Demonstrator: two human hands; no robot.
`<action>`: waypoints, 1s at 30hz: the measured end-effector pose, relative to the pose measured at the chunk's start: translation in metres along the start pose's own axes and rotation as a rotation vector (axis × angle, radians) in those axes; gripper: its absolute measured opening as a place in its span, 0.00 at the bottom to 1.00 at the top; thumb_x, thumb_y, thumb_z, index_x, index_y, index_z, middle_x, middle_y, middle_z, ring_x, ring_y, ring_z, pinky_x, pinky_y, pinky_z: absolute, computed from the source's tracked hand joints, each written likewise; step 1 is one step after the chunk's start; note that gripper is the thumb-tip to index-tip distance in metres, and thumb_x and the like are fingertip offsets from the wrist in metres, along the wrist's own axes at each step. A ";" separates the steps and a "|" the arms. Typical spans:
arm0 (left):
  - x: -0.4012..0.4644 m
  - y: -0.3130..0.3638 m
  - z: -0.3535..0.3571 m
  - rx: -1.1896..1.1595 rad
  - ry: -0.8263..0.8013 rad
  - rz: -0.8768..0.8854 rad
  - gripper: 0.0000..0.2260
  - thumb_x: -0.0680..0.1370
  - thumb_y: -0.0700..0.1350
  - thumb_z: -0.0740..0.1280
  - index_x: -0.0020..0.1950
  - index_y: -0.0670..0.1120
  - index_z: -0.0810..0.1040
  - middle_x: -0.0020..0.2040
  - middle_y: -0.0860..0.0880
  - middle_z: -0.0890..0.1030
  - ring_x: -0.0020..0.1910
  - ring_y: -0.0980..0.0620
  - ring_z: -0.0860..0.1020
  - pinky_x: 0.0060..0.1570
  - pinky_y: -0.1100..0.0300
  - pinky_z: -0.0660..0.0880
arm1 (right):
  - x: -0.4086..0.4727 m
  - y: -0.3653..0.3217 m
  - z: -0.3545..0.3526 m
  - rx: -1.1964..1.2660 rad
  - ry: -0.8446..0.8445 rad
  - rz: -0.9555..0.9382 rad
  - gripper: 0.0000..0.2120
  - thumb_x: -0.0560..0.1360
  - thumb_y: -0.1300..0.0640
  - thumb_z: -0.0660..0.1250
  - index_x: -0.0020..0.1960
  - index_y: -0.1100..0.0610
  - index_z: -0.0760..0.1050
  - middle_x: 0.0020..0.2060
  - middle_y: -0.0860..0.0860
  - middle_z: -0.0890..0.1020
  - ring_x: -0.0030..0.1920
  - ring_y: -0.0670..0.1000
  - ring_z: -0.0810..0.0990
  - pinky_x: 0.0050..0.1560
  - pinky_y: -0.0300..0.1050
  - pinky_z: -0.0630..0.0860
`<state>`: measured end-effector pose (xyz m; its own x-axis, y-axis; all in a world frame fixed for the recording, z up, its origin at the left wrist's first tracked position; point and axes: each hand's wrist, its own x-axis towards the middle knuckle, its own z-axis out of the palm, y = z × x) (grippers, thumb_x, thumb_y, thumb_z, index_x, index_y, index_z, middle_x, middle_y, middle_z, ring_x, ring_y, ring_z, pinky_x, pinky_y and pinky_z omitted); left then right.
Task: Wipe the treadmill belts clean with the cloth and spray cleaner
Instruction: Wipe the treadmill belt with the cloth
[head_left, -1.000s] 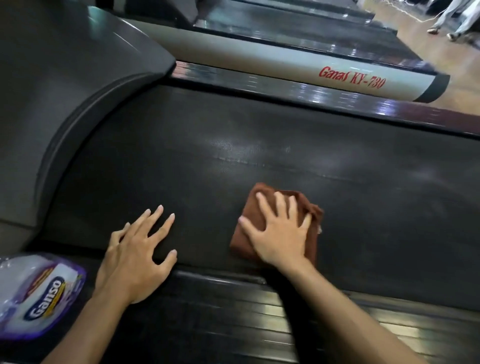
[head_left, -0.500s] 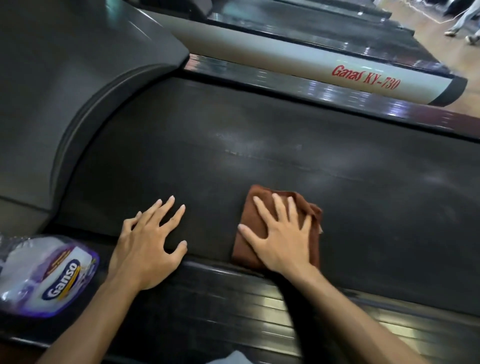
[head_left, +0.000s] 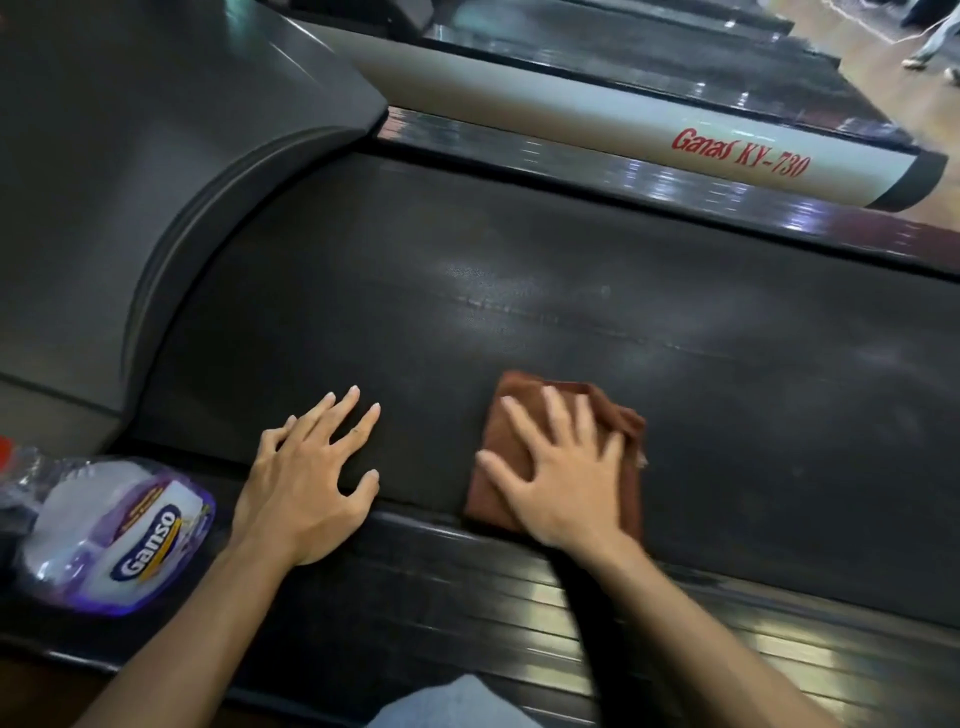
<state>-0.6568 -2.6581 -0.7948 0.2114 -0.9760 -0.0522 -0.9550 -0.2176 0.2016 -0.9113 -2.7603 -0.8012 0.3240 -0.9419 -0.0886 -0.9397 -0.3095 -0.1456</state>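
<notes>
My right hand (head_left: 563, 475) presses flat on the soft, light, folded brown cloth (head_left: 524, 415); my left hand (head_left: 306, 480), fingers spread, braces on the grippy black rubber treadmill belt (head_left: 519, 270).

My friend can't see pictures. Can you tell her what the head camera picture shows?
A person's right hand presses a folded brown cloth flat on a black treadmill belt, while the left hand rests with spread fingers on the belt beside it. A spray cleaner bottle labelled Ganso lies on its side at the far left.
</notes>
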 end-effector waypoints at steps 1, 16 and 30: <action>0.000 0.000 0.000 0.009 -0.002 0.002 0.37 0.72 0.65 0.43 0.82 0.62 0.55 0.83 0.59 0.50 0.82 0.57 0.48 0.78 0.51 0.53 | 0.010 0.019 -0.006 0.004 -0.016 0.116 0.37 0.75 0.21 0.48 0.81 0.30 0.48 0.85 0.46 0.46 0.83 0.58 0.40 0.77 0.73 0.40; -0.001 0.000 0.000 0.041 0.002 -0.004 0.34 0.74 0.63 0.52 0.82 0.60 0.58 0.83 0.57 0.54 0.82 0.55 0.54 0.76 0.47 0.58 | 0.005 -0.015 0.000 0.020 -0.007 -0.050 0.36 0.76 0.23 0.51 0.81 0.31 0.50 0.84 0.45 0.48 0.83 0.55 0.40 0.77 0.70 0.42; -0.001 -0.001 0.000 0.005 0.026 0.016 0.34 0.73 0.64 0.50 0.80 0.59 0.63 0.82 0.57 0.57 0.81 0.55 0.56 0.74 0.46 0.61 | 0.006 -0.049 0.006 0.059 0.036 -0.157 0.35 0.77 0.24 0.50 0.81 0.33 0.53 0.84 0.48 0.52 0.83 0.58 0.42 0.77 0.71 0.43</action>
<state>-0.6561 -2.6573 -0.7952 0.2015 -0.9792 -0.0240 -0.9593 -0.2022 0.1971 -0.8628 -2.7501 -0.8010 0.4608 -0.8871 -0.0255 -0.8697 -0.4457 -0.2121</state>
